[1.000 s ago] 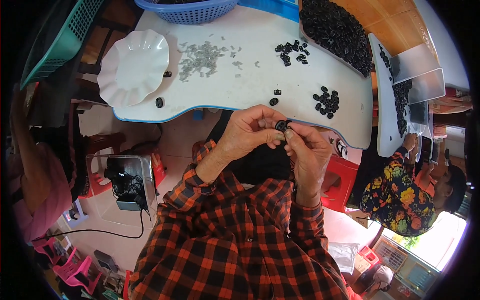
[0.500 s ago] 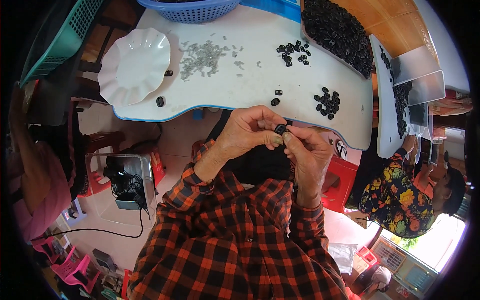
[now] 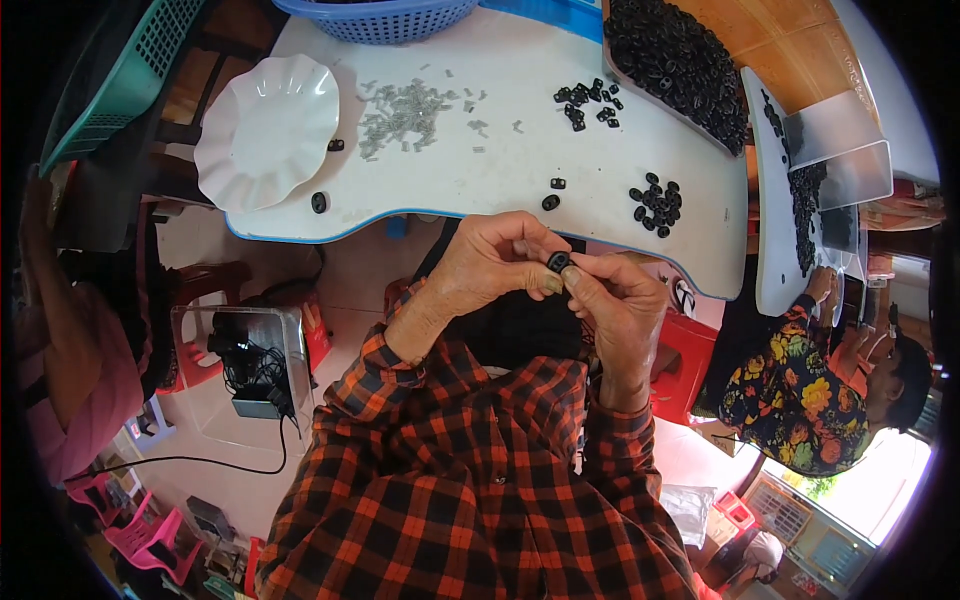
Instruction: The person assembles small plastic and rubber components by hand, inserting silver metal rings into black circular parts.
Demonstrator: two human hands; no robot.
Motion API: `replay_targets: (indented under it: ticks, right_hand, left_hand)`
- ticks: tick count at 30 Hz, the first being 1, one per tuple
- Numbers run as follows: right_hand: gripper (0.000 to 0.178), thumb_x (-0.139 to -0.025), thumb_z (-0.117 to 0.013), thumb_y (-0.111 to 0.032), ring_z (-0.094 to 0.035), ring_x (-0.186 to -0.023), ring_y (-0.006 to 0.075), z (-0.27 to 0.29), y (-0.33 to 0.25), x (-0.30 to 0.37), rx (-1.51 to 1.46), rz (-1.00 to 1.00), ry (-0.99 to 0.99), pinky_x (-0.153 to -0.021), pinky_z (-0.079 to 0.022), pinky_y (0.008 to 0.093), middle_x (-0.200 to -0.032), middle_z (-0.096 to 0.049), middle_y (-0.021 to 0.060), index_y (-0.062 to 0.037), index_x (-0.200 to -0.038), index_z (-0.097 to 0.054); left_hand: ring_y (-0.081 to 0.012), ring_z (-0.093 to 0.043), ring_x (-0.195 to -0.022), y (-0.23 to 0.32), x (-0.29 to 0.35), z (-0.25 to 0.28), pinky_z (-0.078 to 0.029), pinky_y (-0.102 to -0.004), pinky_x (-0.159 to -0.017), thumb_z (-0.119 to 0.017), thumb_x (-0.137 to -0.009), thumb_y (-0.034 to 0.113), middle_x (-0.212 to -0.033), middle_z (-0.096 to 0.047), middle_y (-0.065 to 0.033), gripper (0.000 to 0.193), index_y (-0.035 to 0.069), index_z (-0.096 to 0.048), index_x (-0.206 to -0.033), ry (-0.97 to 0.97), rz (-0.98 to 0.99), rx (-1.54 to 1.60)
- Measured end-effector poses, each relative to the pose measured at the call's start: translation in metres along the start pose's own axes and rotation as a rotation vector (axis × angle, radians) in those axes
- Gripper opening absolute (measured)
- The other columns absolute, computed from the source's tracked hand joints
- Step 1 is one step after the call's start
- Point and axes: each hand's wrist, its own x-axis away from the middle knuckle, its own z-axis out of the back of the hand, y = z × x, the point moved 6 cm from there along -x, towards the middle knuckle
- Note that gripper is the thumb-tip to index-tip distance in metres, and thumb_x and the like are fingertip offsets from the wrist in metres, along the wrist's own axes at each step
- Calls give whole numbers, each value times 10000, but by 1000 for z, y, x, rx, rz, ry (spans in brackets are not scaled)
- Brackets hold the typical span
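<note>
My two hands meet just off the table's near edge, around a small black oval plastic piece (image 3: 558,261) with holes in its face. My left hand (image 3: 492,262) pinches it between thumb and fingers from the left. The thumb and fingertips of my right hand (image 3: 618,298) press against its right side. Whether something smaller sits between the fingertips is hidden. On the table beyond my hands lie a loose black oval piece (image 3: 550,202) and a small black block-like part (image 3: 558,184). A cluster of black oval pieces (image 3: 657,203) lies to the right.
The white table (image 3: 450,180) has a curved blue edge. On it are a scalloped white plate (image 3: 265,130), a pile of small greyish pieces (image 3: 403,115), black block-like parts (image 3: 586,101), a full tray of black parts (image 3: 675,75) and a blue basket (image 3: 385,25). A co-worker (image 3: 800,390) sits at right.
The black oval piece has tilted slightly, so its face shows more toward me. Both hands stay nearly in place. Nothing on the table has visibly moved.
</note>
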Motion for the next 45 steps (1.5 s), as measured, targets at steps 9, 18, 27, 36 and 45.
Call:
replay_targets:
  ticks: [9, 18, 27, 36, 45]
  right_hand:
    - [80, -793, -682, -3, -551, -568, 48, 3, 1, -5, 14, -4, -41, -504, -421, 161, -711, -640, 34, 4, -871, -693]
    - [98, -778, -701, -6, -548, -564, 47, 4, 8, -5, -67, -51, -37, -503, -420, 160, -705, -644, 34, 3, -875, -691]
    - [111, -769, -699, 32, -558, -599, 68, 8, 17, -13, -165, -23, -119, -527, -430, 177, -729, -645, 50, 3, -875, -681]
    - [90, -767, -702, 36, -543, -616, 74, 10, 25, -14, -265, -47, -119, -549, -423, 187, -735, -637, 53, 22, -848, -664]
    - [52, -782, -697, 18, -513, -594, 74, 8, 28, -14, -313, -45, -181, -545, -409, 196, -693, -605, 33, 17, -818, -660]
  left_hand:
    - [-110, -630, -718, -1, -1, -2, -545, -220, -607, -692, -784, -22, -856, -658, -91, 234, -37, -623, -1007, -46, -47, -22]
    - [-134, -656, -735, 7, 4, -2, -567, -244, -643, -665, -806, -25, -877, -662, -117, 266, -65, -606, -1063, -48, -29, -113]
    - [-143, -651, -743, 3, 2, -5, -571, -247, -638, -660, -797, -48, -876, -653, -116, 250, -70, -605, -1040, -8, -33, -65]
    - [-141, -649, -732, -1, 1, -8, -571, -249, -630, -664, -795, -49, -862, -652, -106, 257, -67, -608, -1044, 3, -51, -58]
    - [-159, -655, -692, -5, 1, -8, -570, -265, -602, -678, -761, -85, -834, -658, -127, 246, -87, -609, -997, 27, -3, -16]
